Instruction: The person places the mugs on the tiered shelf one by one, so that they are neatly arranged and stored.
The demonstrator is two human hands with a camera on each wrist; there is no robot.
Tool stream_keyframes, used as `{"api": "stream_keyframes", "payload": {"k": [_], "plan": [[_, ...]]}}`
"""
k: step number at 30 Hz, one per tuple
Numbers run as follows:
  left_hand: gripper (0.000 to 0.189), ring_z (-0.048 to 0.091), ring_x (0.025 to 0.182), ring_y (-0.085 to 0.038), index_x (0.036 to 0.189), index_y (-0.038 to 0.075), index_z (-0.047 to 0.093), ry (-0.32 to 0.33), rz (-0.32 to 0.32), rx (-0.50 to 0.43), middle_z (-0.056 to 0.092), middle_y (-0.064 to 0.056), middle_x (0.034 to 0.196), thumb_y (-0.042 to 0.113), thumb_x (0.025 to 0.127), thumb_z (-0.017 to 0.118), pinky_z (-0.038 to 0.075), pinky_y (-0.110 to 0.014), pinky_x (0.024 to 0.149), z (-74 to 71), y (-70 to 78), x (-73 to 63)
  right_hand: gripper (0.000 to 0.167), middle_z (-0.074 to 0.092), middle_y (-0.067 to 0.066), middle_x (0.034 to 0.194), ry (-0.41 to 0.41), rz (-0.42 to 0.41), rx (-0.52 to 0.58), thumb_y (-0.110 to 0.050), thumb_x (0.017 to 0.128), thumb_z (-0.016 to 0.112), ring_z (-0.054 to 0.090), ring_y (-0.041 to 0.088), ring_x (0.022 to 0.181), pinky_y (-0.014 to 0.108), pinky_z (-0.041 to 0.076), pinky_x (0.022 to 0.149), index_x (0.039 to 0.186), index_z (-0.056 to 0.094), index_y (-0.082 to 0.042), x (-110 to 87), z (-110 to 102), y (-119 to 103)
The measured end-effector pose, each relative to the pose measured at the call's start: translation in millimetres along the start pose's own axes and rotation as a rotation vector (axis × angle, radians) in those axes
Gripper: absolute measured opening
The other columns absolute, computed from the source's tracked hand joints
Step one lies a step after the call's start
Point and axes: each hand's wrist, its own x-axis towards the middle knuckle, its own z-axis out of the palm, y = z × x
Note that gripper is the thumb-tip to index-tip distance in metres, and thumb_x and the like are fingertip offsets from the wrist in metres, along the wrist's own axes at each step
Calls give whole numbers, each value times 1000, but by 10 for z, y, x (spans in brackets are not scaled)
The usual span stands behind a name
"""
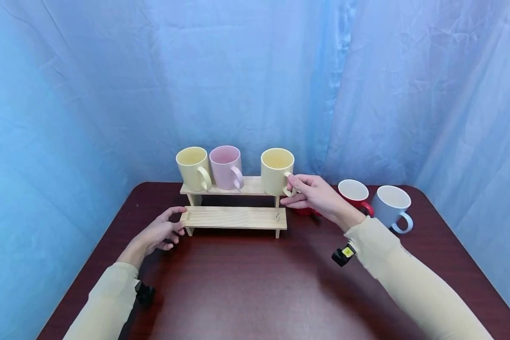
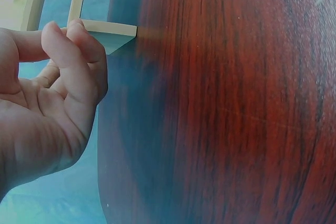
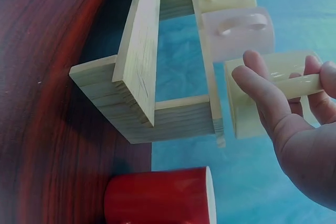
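Note:
My right hand (image 1: 316,193) pinches the handle of a yellow mug (image 1: 276,172) at the right end of a two-tier wooden stand (image 1: 233,218). In the right wrist view, a narrow gap shows between this mug (image 3: 241,111) and the upper board (image 3: 205,61). Another yellow mug (image 1: 191,170) and a pink mug (image 1: 224,167) stand upright on the upper tier, toward its left, handles facing forward-right. The left hand (image 1: 159,231) grips the left end of the lower board between thumb and index finger; its other fingers are curled below.
On the dark red wooden table (image 1: 238,283), right of the stand, are a red mug (image 1: 350,193) and a light blue mug (image 1: 386,208). Another red mug (image 3: 157,198) sits close to the stand's right end, mostly behind my right hand in the head view. Blue curtains (image 1: 238,85) surround the table.

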Motion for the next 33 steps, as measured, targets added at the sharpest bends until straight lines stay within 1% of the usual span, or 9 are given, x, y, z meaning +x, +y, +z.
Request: {"api": "stream_keyframes", "payload": {"k": [3,5,7,12,18,20,24,28,33], "plan": [[53,54,65,-19,154,24,30,2,-3,2,59,-10,96,16,105,50,48,-28,52,0,4,-2,47,55,29,130,-9,15,-20,-37,104,57,69,43,105,50,53,91,106,51,10,94,34,-13],[53,54,65,-19,154,24,30,2,-4,2,59,-10,95,17,105,50,49,-28,52,3,4,1,45,57,28,129,-16,22,-25,-38,104,57,72,38,98,50,54,89,104,53,7,141,54,-19],[54,54,66,-19,154,24,30,2,-3,3,59,-10,95,17,104,50,49,-28,52,6,3,1,44,59,28,126,-19,22,-22,-38,103,59,73,37,95,52,54,88,101,55,5,182,74,-23],[54,54,66,-19,154,23,30,1,0,2,59,-10,94,17,104,50,49,-29,52,6,8,-12,49,64,27,121,-3,12,-38,-41,101,61,70,46,99,51,56,86,104,55,8,273,101,-27],[54,54,66,-19,154,23,30,-3,5,3,59,-10,94,17,104,50,49,-29,52,1,19,-27,46,64,29,124,-29,33,-27,-39,103,60,73,34,97,52,54,90,104,54,6,358,73,25],[54,54,66,-19,154,23,30,-3,8,3,60,-10,94,17,104,51,49,-29,52,-3,17,-25,47,63,28,125,-28,28,-20,-39,103,59,73,34,99,53,53,90,106,52,8,375,65,37],[53,54,65,-18,154,23,30,-2,9,0,60,-9,94,17,105,50,48,-28,51,-10,11,-18,49,60,23,119,17,7,20,-36,102,61,69,42,105,55,53,90,115,49,9,400,61,40],[53,54,64,-18,154,23,30,-6,5,-2,59,-9,94,17,105,50,49,-28,51,-6,6,-20,41,55,18,109,58,12,71,-34,100,65,63,50,112,56,53,89,118,52,0,410,52,61],[53,55,65,-19,153,23,31,-4,3,-1,60,-9,94,17,105,50,49,-28,51,-2,10,-22,43,57,13,107,89,18,51,-40,98,67,66,45,109,57,52,90,113,56,-2,400,56,83]]}}
